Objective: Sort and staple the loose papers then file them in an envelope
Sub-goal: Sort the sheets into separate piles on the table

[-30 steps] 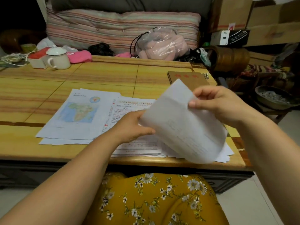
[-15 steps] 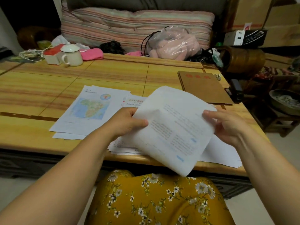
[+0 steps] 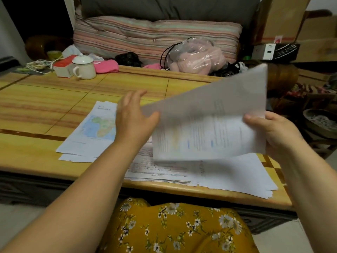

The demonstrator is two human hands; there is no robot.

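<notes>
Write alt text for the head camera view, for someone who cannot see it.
A person seated at a wooden table lifts a printed sheet, gripped by the right hand, while the open left hand hovers beside it. Below lie loose papers, including a map page; a lidded white mug stands at the far left.

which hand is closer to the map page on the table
Left. The left hand hovers open right at the map page, overlapping its right edge. The right hand grips the raised sheets well off to the right.

Bare forearms, no sleeves — a mustard-yellow garment point(image 3: 175, 229) (small white flowers) over the lap.
</notes>
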